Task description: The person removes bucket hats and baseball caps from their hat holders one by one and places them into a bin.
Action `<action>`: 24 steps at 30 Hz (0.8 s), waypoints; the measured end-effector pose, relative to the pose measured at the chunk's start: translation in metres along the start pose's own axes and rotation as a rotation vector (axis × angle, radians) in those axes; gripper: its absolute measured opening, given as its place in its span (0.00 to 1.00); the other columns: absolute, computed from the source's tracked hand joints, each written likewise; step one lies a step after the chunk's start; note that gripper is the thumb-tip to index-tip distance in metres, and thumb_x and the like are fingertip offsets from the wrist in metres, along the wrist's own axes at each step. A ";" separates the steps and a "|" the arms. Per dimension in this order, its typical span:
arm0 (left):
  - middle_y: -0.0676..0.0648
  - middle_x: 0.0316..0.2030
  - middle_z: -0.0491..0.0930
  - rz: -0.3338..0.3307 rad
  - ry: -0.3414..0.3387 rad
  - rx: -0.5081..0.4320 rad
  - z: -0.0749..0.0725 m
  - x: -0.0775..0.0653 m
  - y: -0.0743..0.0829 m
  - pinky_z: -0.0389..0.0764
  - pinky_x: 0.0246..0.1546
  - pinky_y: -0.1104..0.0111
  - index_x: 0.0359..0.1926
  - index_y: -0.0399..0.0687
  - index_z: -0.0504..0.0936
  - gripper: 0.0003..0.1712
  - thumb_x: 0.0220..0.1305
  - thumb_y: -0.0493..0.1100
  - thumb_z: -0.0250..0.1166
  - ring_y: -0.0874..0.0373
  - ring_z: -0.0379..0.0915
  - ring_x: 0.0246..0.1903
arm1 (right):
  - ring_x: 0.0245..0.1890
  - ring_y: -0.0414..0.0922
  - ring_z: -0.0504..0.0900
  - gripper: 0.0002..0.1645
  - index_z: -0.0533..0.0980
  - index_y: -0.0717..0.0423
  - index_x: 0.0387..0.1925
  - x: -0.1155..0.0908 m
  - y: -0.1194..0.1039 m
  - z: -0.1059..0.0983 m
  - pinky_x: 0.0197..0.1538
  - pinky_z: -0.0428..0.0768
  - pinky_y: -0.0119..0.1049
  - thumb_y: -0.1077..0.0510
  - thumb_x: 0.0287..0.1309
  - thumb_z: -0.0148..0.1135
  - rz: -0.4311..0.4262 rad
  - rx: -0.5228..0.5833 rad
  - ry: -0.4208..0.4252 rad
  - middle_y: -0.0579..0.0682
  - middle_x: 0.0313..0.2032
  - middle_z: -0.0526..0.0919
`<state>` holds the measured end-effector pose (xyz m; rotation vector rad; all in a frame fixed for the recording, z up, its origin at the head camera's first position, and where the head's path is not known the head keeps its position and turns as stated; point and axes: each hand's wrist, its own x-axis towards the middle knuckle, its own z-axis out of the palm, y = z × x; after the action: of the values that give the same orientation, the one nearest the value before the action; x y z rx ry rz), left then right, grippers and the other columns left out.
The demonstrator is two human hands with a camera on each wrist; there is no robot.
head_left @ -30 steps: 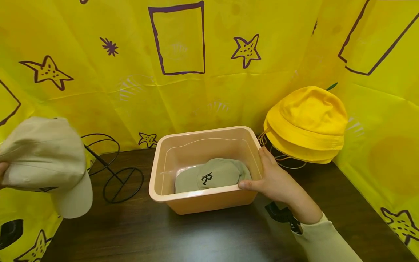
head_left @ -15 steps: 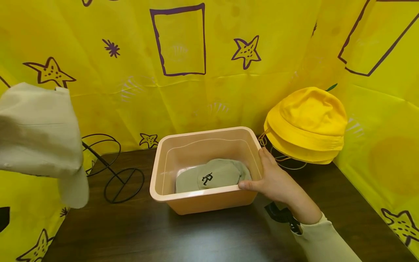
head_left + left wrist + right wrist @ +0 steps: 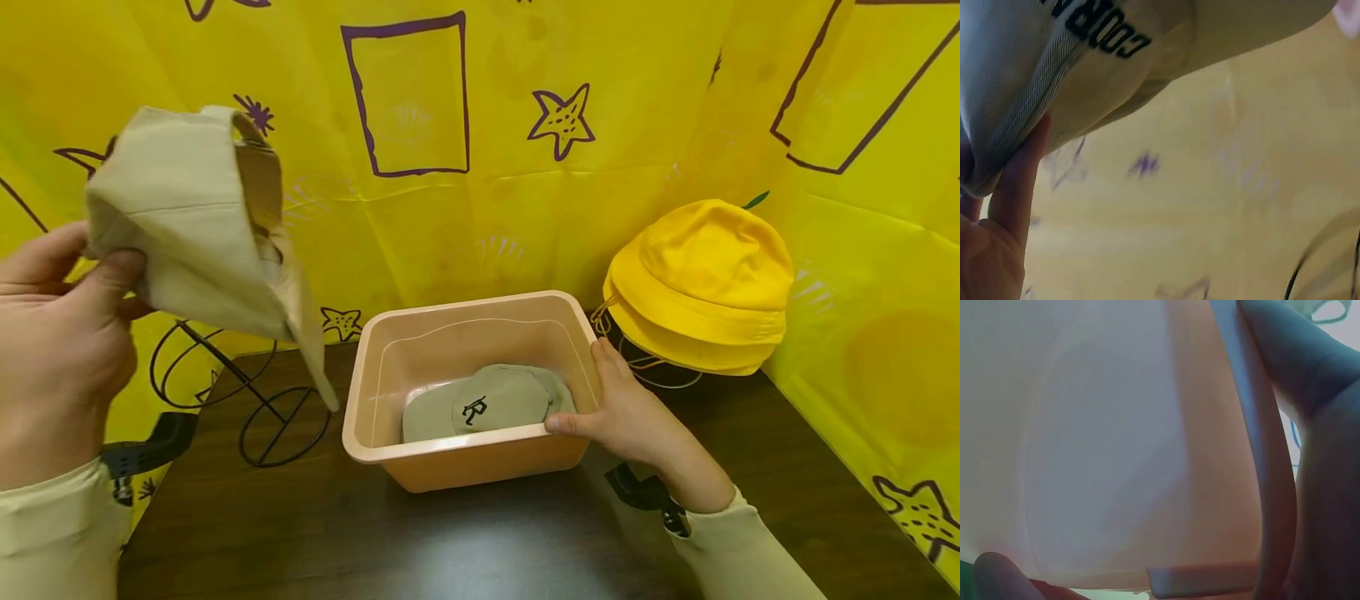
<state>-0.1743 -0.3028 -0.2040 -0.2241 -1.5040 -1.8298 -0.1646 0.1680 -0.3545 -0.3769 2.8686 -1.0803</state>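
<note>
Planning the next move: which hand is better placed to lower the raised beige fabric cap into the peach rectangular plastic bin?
Probably the left hand: it pinches the beige cap, raised left of the bin, while the right hand grips the bin's right side.

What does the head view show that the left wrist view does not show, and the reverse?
Only head: the yellow cloth brimmed hats and the sage-green cloth cap inside the peach plastic bin.
Only left wrist: dark lettering on the beige cloth cap.
Both: the left hand gripping that cap, the thin black wire stand and the yellow patterned backdrop.
</note>
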 end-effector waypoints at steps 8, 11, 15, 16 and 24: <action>0.42 0.40 0.86 -0.008 -0.350 0.042 0.075 -0.026 -0.030 0.82 0.31 0.70 0.45 0.30 0.86 0.13 0.57 0.23 0.68 0.57 0.83 0.32 | 0.72 0.67 0.47 0.81 0.37 0.69 0.76 -0.001 0.001 0.000 0.67 0.55 0.63 0.27 0.44 0.73 0.016 0.005 -0.002 0.68 0.75 0.36; 0.48 0.42 0.86 0.128 -0.542 0.268 0.090 -0.031 -0.043 0.81 0.33 0.73 0.43 0.34 0.88 0.11 0.60 0.24 0.67 0.59 0.82 0.37 | 0.71 0.68 0.50 0.82 0.38 0.70 0.76 -0.001 0.001 0.000 0.66 0.56 0.63 0.25 0.42 0.72 0.015 -0.004 0.000 0.68 0.75 0.36; 0.54 0.43 0.86 0.269 -0.661 0.431 0.103 -0.031 -0.053 0.78 0.37 0.74 0.42 0.36 0.89 0.11 0.59 0.24 0.68 0.60 0.80 0.43 | 0.71 0.68 0.51 0.82 0.38 0.70 0.76 0.000 0.002 0.001 0.66 0.56 0.63 0.24 0.42 0.71 0.013 -0.010 0.001 0.69 0.75 0.37; 0.53 0.43 0.86 0.285 -0.676 0.436 0.104 -0.029 -0.054 0.78 0.38 0.74 0.41 0.36 0.89 0.11 0.59 0.23 0.68 0.61 0.80 0.44 | 0.71 0.68 0.51 0.82 0.38 0.69 0.76 0.000 0.003 0.001 0.67 0.56 0.62 0.24 0.42 0.71 0.012 -0.010 0.000 0.69 0.75 0.37; 0.50 0.45 0.86 0.523 -0.833 0.666 0.109 -0.019 -0.061 0.75 0.45 0.78 0.43 0.44 0.90 0.16 0.59 0.23 0.67 0.60 0.80 0.46 | 0.71 0.67 0.50 0.82 0.37 0.69 0.76 0.000 0.003 0.001 0.67 0.56 0.62 0.24 0.42 0.71 0.010 -0.016 0.002 0.69 0.75 0.37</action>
<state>-0.2337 -0.1944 -0.2294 -1.0189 -2.2368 -0.7545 -0.1652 0.1694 -0.3573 -0.3623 2.8794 -1.0574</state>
